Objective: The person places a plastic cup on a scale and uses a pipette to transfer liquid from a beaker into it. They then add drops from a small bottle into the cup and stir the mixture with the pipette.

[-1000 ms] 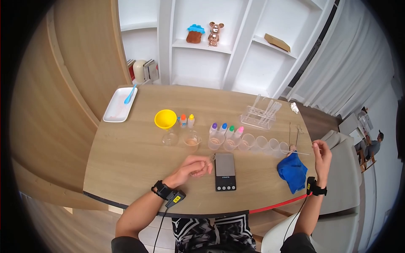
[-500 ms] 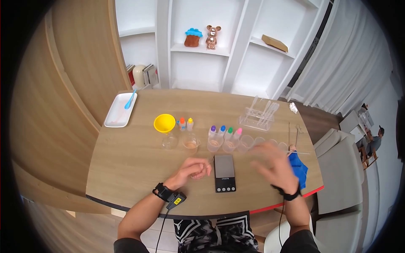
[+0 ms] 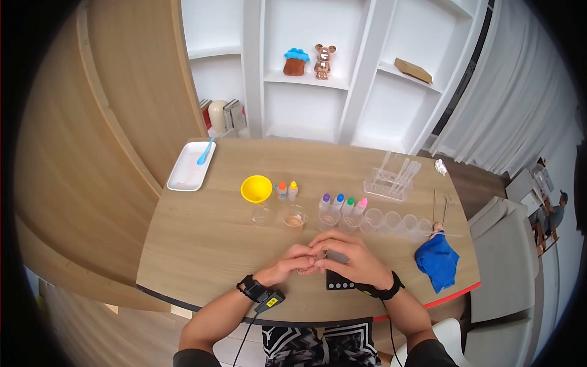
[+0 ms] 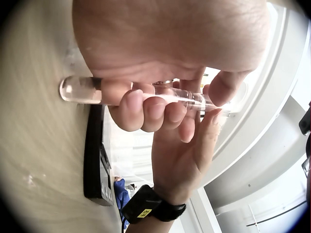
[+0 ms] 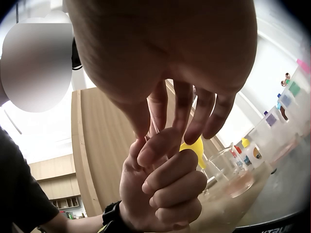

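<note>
My left hand (image 3: 287, 264) grips a clear glass test tube (image 4: 80, 91), its fingers curled round the middle, as the left wrist view shows. The rounded bottom sticks out past the little finger, over the table. My right hand (image 3: 351, 255) meets the left at the tube's upper end, thumb and fingertips pinching it there. In the right wrist view the left fist hides most of the tube. Beneath the right hand lies a black digital scale (image 3: 337, 280), partly covered by it.
Behind the hands stand a row of clear plastic cups (image 3: 394, 223), dropper bottles with coloured caps (image 3: 340, 199), a beaker (image 3: 294, 217) and a yellow funnel (image 3: 256, 189). A tube rack (image 3: 391, 183), blue cloth (image 3: 438, 263), thin rod (image 3: 449, 234) and white tray (image 3: 191, 168) lie farther out.
My right hand has come from beside the blue cloth on the right, across the table, to the left hand and the tube. The left hand keeps its grip near the scale.
</note>
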`<state>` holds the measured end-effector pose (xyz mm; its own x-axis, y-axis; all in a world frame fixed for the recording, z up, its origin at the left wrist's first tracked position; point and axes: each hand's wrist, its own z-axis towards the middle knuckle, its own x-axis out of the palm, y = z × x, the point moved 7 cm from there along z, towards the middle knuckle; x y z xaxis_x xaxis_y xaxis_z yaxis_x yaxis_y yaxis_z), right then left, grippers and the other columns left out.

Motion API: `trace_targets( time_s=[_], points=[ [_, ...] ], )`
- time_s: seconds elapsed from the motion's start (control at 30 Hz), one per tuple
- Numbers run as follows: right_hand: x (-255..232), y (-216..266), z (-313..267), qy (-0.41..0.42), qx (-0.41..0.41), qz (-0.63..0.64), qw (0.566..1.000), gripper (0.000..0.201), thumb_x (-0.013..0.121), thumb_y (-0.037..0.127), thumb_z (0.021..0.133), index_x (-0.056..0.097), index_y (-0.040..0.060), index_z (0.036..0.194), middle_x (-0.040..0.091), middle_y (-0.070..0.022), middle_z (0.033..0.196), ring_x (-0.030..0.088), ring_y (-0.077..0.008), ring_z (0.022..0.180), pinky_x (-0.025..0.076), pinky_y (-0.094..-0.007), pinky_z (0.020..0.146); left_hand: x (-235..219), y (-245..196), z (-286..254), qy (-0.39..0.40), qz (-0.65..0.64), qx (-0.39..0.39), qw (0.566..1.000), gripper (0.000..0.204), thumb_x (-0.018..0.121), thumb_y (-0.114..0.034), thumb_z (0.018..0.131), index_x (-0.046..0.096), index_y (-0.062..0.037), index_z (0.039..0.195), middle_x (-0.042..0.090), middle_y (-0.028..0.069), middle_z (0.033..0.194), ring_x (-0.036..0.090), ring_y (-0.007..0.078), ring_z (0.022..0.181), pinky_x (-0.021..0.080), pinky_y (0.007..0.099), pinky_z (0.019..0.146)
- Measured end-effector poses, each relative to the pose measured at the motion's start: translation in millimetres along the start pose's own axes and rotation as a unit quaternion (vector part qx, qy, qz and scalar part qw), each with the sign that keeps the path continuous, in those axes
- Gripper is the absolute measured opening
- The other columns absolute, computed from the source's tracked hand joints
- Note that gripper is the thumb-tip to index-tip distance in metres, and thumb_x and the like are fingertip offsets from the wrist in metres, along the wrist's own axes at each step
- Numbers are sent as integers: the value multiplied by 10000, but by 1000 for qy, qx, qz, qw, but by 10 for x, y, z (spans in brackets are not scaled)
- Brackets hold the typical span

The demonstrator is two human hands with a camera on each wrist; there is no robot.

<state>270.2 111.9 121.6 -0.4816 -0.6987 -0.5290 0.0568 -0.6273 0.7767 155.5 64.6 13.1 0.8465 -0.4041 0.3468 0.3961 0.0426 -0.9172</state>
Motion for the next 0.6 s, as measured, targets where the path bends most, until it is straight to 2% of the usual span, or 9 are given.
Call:
trace_targets(
  time_s=[0.13, 0.23, 0.33, 0.43, 0.53, 0.6],
  points=[
    [2, -50, -39, -1, 15, 28, 999, 180, 763, 69, 919, 706, 23, 1084, 679, -106, 1198, 667, -278, 1042, 546, -387, 902, 20, 30, 11, 20, 9, 0, 1000, 350, 552, -299, 1030, 682, 24, 1060, 518, -3, 776, 466, 103, 708, 368, 265, 651],
    [-23, -36, -60, 1, 8, 29, 1000, 171, 759, 64, 922, 703, 23, 1078, 679, -110, 1205, 665, -280, 1058, 543, -394, 915, -18, 90, -5, 19, 34, -25, 999, 350, 553, -303, 1035, 678, 16, 1108, 590, 10, 876, 539, 118, 819, 430, 281, 746],
    [-76, -28, -93, -2, 5, 40, 999, 167, 752, 70, 932, 702, 28, 1085, 679, -106, 1210, 666, -281, 1074, 541, -395, 930, -21, 61, -6, -14, 32, -18, 999, 354, 571, -306, 1025, 659, 0, 1179, 638, 26, 1018, 583, 137, 973, 452, 300, 883],
    [-195, 3, -131, -22, -7, 54, 998, 155, 747, 80, 945, 699, 34, 1085, 682, -98, 1206, 668, -279, 1078, 539, -391, 935, 33, -97, -8, -58, 30, -24, 998, 351, 593, -304, 1007, 633, -16, 1203, 641, 39, 1115, 581, 146, 1075, 437, 309, 959],
    [-344, 12, -213, -35, 10, 66, 997, 160, 753, 62, 932, 709, 32, 1083, 705, -104, 1192, 673, -274, 1111, 526, -388, 970, -3, -117, 47, -10, 56, 11, 998, 326, 600, -282, 987, 623, -24, 1185, 637, 36, 1115, 577, 149, 1094, 433, 309, 963],
    [-453, -33, -288, -50, 20, 75, 996, 172, 754, 41, 917, 721, 26, 1086, 726, -115, 1149, 678, -268, 1137, 509, -392, 1000, -26, -125, 33, -21, 71, 5, 997, 296, 598, -261, 978, 619, -26, 1156, 629, 32, 1107, 568, 147, 1076, 432, 309, 956]
  ],
)
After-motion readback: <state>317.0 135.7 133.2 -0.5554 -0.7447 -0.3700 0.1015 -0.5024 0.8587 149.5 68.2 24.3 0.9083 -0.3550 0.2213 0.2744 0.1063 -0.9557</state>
